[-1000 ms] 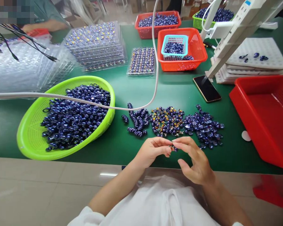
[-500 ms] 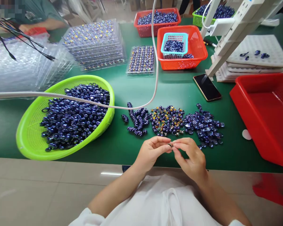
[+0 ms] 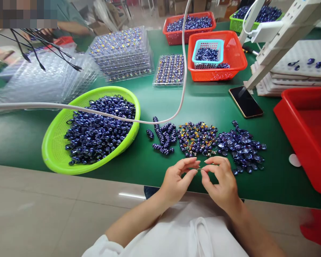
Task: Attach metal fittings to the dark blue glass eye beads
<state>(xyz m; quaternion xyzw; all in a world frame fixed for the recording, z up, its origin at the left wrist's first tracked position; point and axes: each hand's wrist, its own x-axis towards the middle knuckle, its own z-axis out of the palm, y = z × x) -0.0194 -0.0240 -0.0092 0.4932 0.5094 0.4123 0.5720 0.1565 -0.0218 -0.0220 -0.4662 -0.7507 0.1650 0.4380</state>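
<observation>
Between the fingertips of both hands is a tiny thin part [image 3: 199,169], too small to name. My left hand [image 3: 176,180] pinches it from the left with thumb and fingers. From the right, the thumb and forefinger of my right hand [image 3: 220,180] close on its other end. Just beyond the fingers lies a pile of small dark-blue pieces with gold bits [image 3: 198,137]. To its right is a pile of shiny dark-blue oval caps [image 3: 240,146]. On its left sit rows of stacked dark-blue pieces [image 3: 164,139].
A green basket [image 3: 49,153] full of dark-blue ring-like parts stands left. A white cable [image 3: 160,122] loops across. Behind are clear trays [image 3: 123,53], an orange basket [image 3: 235,53] and a phone [image 3: 246,101]. A red bin [image 3: 296,135] stands right; another person's arm [image 3: 73,28] shows far left.
The view has turned left, so the table things appear farther right. My hands stay together at the table edge, with their fingertips slightly farther apart around the tiny part.
</observation>
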